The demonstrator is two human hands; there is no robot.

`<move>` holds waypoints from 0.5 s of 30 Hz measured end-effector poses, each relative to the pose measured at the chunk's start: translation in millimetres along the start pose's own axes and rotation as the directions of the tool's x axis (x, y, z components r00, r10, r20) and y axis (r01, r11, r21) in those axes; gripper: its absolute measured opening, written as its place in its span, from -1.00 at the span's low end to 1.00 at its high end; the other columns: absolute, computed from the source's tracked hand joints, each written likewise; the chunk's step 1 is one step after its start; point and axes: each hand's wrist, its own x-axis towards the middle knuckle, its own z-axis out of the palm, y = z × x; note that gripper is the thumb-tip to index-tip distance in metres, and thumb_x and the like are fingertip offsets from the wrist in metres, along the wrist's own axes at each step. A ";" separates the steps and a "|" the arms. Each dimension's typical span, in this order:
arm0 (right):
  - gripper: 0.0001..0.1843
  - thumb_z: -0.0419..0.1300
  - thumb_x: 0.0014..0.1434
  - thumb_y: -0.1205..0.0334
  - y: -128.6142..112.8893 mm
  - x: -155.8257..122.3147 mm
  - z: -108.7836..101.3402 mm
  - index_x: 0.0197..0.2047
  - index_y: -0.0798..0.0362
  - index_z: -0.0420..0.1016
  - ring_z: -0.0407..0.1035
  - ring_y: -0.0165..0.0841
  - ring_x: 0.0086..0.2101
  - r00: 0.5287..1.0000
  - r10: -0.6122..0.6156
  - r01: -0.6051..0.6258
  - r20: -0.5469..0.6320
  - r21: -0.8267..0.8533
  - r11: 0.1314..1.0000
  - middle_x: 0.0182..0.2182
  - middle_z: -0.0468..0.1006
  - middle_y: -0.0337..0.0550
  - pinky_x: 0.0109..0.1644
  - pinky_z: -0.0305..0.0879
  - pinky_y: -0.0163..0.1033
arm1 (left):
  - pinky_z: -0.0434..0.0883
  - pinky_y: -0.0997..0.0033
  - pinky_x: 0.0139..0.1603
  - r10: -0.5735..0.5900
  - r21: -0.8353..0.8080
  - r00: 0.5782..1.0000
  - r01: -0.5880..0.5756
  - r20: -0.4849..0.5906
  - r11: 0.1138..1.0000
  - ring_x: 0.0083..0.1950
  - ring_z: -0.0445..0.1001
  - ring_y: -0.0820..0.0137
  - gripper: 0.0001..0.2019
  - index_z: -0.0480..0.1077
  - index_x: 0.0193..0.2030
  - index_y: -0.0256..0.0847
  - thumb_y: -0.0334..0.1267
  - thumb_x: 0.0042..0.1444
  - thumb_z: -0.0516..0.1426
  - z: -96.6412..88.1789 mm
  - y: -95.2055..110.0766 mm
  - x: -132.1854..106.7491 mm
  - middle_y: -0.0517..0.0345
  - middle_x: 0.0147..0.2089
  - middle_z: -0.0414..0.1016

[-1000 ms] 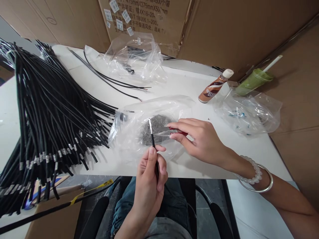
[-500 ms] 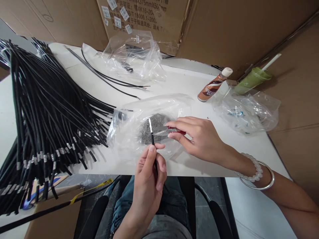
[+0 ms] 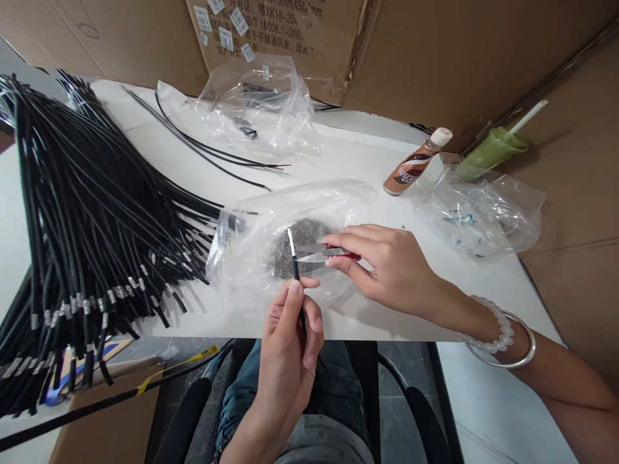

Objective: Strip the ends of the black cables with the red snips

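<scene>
Over on the right of the white worktop (image 3: pixel 358 158) I can see a brown plastic Nescafé bottle with a white cap (image 3: pixel 410 169). Near it is a green cup (image 3: pixel 491 154), a white straw (image 3: pixel 529 117) poking out of its top. A crumpled clear plastic bag with teal specks (image 3: pixel 507 209) lies just in front of the cup. Along the back stands a brown cardboard box with black printing (image 3: pixel 271 29), small white labels (image 3: pixel 238 22) stuck on it. A black chair armrest (image 3: pixel 425 425) shows below.
</scene>
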 end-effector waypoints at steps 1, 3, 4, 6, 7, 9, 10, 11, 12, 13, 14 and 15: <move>-0.76 0.12 0.25 0.17 -0.2 0.0 -0.3 -0.13 0.10 0.54 0.41 -0.44 -0.33 1.000 -0.009 0.009 0.001 -0.010 1.000 -0.33 0.55 -0.28 -0.33 0.18 -0.31 | -0.08 0.71 -0.74 0.004 0.003 1.000 -0.004 -0.001 1.000 -0.77 -0.04 0.77 -0.80 0.45 -0.25 -0.21 -0.17 0.25 0.07 -0.1 -0.1 0.0 0.35 -0.62 0.21; -0.76 0.12 0.26 0.17 -0.6 0.0 -0.9 -0.14 0.10 0.55 0.41 -0.43 -0.32 1.000 -0.018 0.019 0.008 -0.024 1.000 -0.31 0.56 -0.27 -0.34 0.18 -0.31 | -0.08 0.70 -0.74 0.009 0.008 1.000 -0.009 -0.007 1.000 -0.77 -0.05 0.77 -0.80 0.46 -0.24 -0.20 -0.16 0.25 0.07 -0.6 -0.1 -0.5 0.35 -0.62 0.20; -0.76 0.12 0.26 0.17 -0.7 -0.1 -1.2 -0.14 0.09 0.55 0.41 -0.43 -0.32 1.000 -0.019 0.019 0.010 -0.029 0.999 -0.30 0.56 -0.27 -0.34 0.18 -0.31 | -0.09 0.70 -0.74 0.006 0.011 1.000 -0.006 -0.012 1.000 -0.76 -0.05 0.77 -0.81 0.46 -0.24 -0.19 -0.17 0.24 0.07 -0.9 0.0 -1.0 0.35 -0.62 0.20; -0.76 0.12 0.26 0.16 -0.8 -0.4 -1.7 -0.14 0.09 0.55 0.41 -0.43 -0.32 1.000 -0.017 0.017 0.014 -0.034 0.999 -0.29 0.56 -0.28 -0.34 0.19 -0.31 | -0.11 0.69 -0.74 0.000 0.016 1.000 0.001 -0.017 1.000 -0.76 -0.06 0.76 -0.81 0.46 -0.25 -0.19 -0.16 0.24 0.07 -1.5 0.5 -2.0 0.35 -0.62 0.19; -0.76 0.12 0.26 0.16 -0.7 -0.6 -1.9 -0.13 0.08 0.55 0.41 -0.43 -0.31 1.000 -0.016 0.017 0.014 -0.035 0.999 -0.28 0.56 -0.27 -0.33 0.19 -0.31 | -0.11 0.69 -0.74 -0.004 0.017 1.000 0.004 -0.017 1.000 -0.76 -0.06 0.76 -0.81 0.45 -0.25 -0.19 -0.16 0.24 0.07 -1.8 0.7 -2.3 0.36 -0.62 0.18; -0.75 0.12 0.26 0.16 -0.4 -1.2 -2.1 -0.12 0.08 0.54 0.42 -0.42 -0.30 1.000 -0.022 0.022 0.015 -0.035 0.999 -0.27 0.56 -0.27 -0.33 0.19 -0.30 | -0.11 0.68 -0.73 -0.004 0.019 1.000 0.004 -0.009 1.000 -0.76 -0.07 0.76 -0.81 0.45 -0.24 -0.19 -0.16 0.25 0.07 -1.8 0.8 -2.5 0.36 -0.62 0.18; -0.75 0.12 0.26 0.16 -0.2 -1.4 -2.1 -0.12 0.09 0.54 0.42 -0.42 -0.29 1.000 -0.025 0.026 0.019 -0.036 0.999 -0.26 0.56 -0.27 -0.32 0.19 -0.30 | -0.11 0.68 -0.73 -0.004 0.019 1.000 0.004 -0.006 1.000 -0.76 -0.08 0.76 -0.81 0.44 -0.24 -0.19 -0.16 0.25 0.07 -1.6 0.7 -2.4 0.36 -0.62 0.18; -0.75 0.11 0.26 0.16 0.0 -1.6 -2.0 -0.12 0.09 0.54 0.42 -0.42 -0.29 0.999 -0.027 0.028 0.021 -0.037 0.999 -0.26 0.56 -0.27 -0.32 0.19 -0.30 | -0.11 0.67 -0.73 -0.004 0.020 1.000 0.004 -0.004 1.000 -0.76 -0.08 0.76 -0.81 0.44 -0.23 -0.20 -0.16 0.25 0.06 -1.2 0.5 -2.1 0.36 -0.62 0.18; -0.75 0.11 0.26 0.17 0.3 -1.8 -1.9 -0.12 0.09 0.54 0.42 -0.42 -0.29 0.999 -0.029 0.030 0.022 -0.039 0.999 -0.26 0.56 -0.27 -0.32 0.18 -0.30 | -0.11 0.67 -0.73 -0.005 0.022 1.000 0.005 -0.005 1.000 -0.76 -0.07 0.76 -0.80 0.43 -0.23 -0.20 -0.16 0.25 0.06 -0.7 0.2 -1.7 0.36 -0.62 0.18; -0.76 0.11 0.26 0.17 0.6 -2.0 -1.7 -0.12 0.09 0.54 0.42 -0.42 -0.30 0.999 -0.029 0.030 0.022 -0.041 0.999 -0.27 0.56 -0.28 -0.33 0.18 -0.30 | -0.12 0.67 -0.73 -0.005 0.024 1.000 0.006 -0.006 1.000 -0.76 -0.07 0.76 -0.80 0.43 -0.24 -0.21 -0.16 0.25 0.06 -0.3 -0.2 -1.2 0.36 -0.62 0.17; -0.76 0.11 0.26 0.17 0.9 -2.1 -1.4 -0.12 0.09 0.54 0.42 -0.42 -0.30 0.999 -0.030 0.031 0.021 -0.040 0.999 -0.28 0.56 -0.29 -0.33 0.18 -0.30 | -0.12 0.67 -0.73 -0.008 0.028 1.000 0.008 -0.010 1.000 -0.76 -0.08 0.76 -0.80 0.43 -0.24 -0.22 -0.16 0.25 0.06 0.1 -0.5 -0.9 0.36 -0.63 0.17; -0.76 0.11 0.26 0.17 1.3 -2.4 -1.2 -0.12 0.09 0.54 0.41 -0.43 -0.31 0.999 -0.032 0.033 0.019 -0.036 0.999 -0.29 0.56 -0.30 -0.34 0.18 -0.30 | -0.12 0.67 -0.73 -0.009 0.032 1.000 0.010 -0.013 0.999 -0.76 -0.08 0.76 -0.79 0.42 -0.25 -0.22 -0.15 0.25 0.06 0.4 -0.7 -0.6 0.36 -0.63 0.16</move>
